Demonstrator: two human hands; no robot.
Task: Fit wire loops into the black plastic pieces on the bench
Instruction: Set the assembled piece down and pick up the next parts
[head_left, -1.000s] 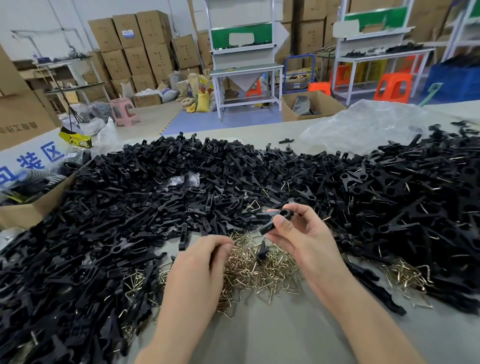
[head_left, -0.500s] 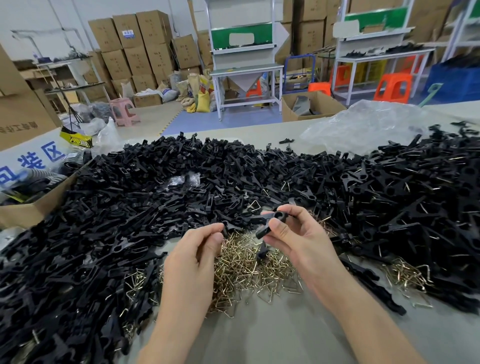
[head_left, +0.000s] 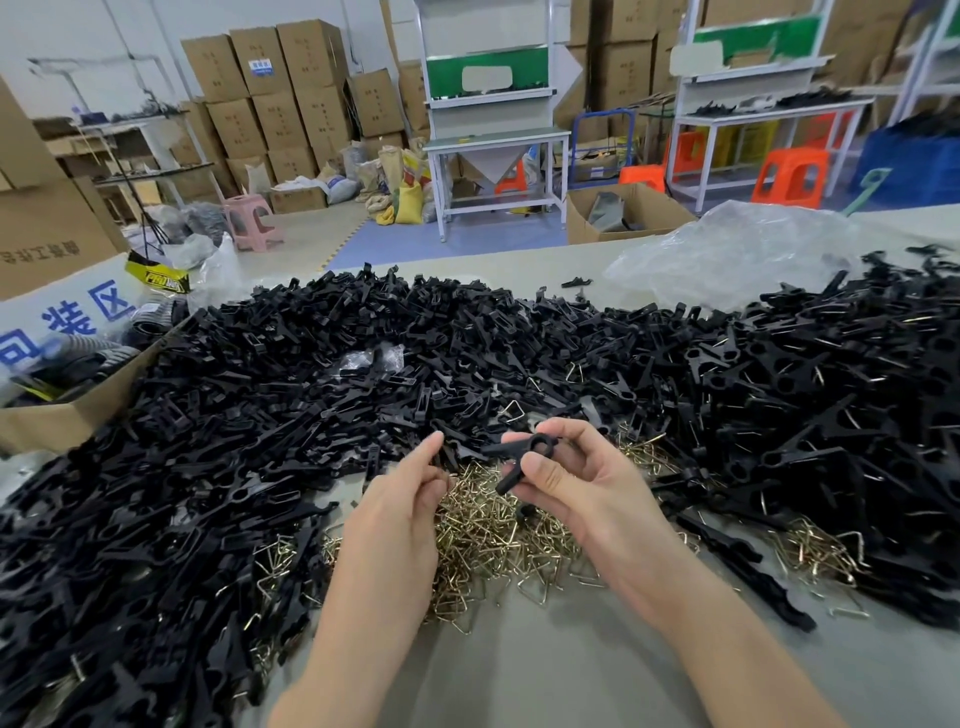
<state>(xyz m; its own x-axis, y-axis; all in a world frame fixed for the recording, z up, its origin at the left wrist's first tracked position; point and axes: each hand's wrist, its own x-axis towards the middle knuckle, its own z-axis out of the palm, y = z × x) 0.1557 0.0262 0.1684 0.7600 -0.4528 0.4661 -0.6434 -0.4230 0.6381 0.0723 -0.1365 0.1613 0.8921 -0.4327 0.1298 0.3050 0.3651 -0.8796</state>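
Black plastic pieces (head_left: 467, 353) lie in a big heap across the far side of the bench (head_left: 545, 670), from the left edge to the right edge. Just in front of the heap, near the middle, sits a pile of gold wire loops (head_left: 493, 545). A smaller pile of loops (head_left: 815, 551) lies to the right, next to more black pieces.

The right hand (head_left: 587, 488) is up above the middle pile. Its fingers (head_left: 576, 434) and thumb pinch one black piece with a ring end (head_left: 509, 482).

The left hand (head_left: 400, 519) is just beside it, to the left. Its fingers (head_left: 434, 447) and thumb are bent close together. It is too hard to see if they hold a loop.

A clear plastic bag (head_left: 727, 254) lies at the far right of the bench. A cardboard box (head_left: 67, 415) stands at the left edge.
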